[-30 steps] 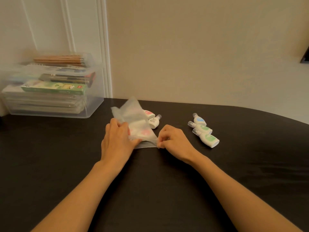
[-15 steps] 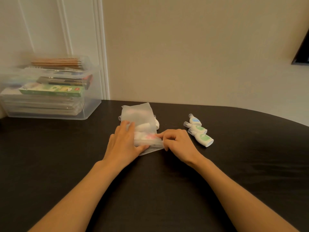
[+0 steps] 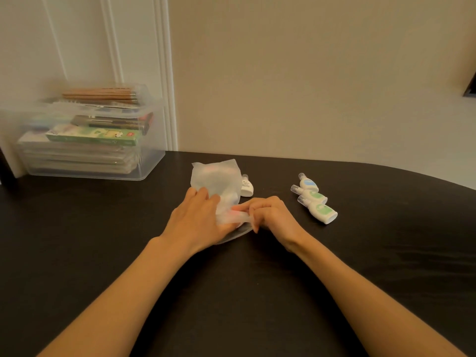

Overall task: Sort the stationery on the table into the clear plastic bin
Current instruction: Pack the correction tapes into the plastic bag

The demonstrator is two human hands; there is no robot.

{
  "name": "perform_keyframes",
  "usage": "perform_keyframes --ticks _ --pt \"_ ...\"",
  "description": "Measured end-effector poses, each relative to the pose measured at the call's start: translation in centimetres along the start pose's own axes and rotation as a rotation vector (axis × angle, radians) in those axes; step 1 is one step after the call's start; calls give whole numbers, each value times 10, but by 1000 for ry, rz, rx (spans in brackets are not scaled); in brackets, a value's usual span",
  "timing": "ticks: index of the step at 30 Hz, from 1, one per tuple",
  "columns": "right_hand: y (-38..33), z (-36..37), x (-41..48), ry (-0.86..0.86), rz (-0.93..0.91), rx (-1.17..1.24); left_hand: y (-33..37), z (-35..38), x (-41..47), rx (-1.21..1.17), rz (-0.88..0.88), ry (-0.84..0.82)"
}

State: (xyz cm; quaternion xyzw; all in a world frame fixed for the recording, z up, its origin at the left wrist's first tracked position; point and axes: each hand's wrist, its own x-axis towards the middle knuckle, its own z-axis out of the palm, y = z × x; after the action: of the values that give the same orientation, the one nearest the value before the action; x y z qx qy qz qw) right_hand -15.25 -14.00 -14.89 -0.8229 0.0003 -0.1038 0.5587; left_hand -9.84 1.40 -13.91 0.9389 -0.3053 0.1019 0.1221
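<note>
There is one frosted plastic bag (image 3: 215,180). Four small white clear-capped bottles lie outside it. One bottle (image 3: 246,188) is right against the bag's right edge. The other three lie in a row well to the bag's right: one blue-labelled bottle (image 3: 309,183) and two green-labelled bottles (image 3: 313,195) (image 3: 322,212). More pieces show through the bag (pink and white shapes, too blurred to count). Far left of the bag stands one clear plastic bin (image 3: 152,161) holding one green box (image 3: 95,136) and one bundle of pencils (image 3: 100,94). Two hands are at the bag: one left hand (image 3: 195,222) and one right hand (image 3: 273,217).
</note>
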Motion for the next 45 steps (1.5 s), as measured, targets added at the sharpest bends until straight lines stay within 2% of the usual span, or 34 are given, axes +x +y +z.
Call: perform_keyframes --ticks 8,12,15,17,19,21,24,26,31,35,37,40,43,45 --pt "-7 0 -23 92 -75 -190 4 -8 -17 76 21 -37" --pt "-4 -8 -28 179 -13 -312 6 0 -13 91 16 -73" --pt "-2 -13 -30 234 29 -356 12 6 -8 123 -39 -19" --pt "1 -17 -27 386 24 -423 11 9 -7 78 -54 29" --pt "6 -28 -25 632 32 -569 7 12 -7 -50 -79 57" --pt "11 -44 -26 725 157 -724 3 11 -10 -213 -130 88" --pt "20 -62 -30 607 410 -822 2 8 -14 -358 -184 119" --pt "23 -64 -32 578 429 -789 5 6 -15 -405 -199 134" --pt "12 -55 -36 540 228 -678 11 7 -17 -479 -180 160" --pt "2 -45 -35 487 110 -419 11 7 -19 -514 -141 209" --pt "-8 -41 -36 417 44 -230 11 5 -19 -531 -153 245" --pt "-24 -37 -41 221 4 24 12 3 -18 -559 -177 286" --pt "-28 -26 -42 55 -25 -36 13 2 -17 -563 -200 284" --pt "-24 -16 -40 73 -98 -266 13 4 -16 -547 -202 275"
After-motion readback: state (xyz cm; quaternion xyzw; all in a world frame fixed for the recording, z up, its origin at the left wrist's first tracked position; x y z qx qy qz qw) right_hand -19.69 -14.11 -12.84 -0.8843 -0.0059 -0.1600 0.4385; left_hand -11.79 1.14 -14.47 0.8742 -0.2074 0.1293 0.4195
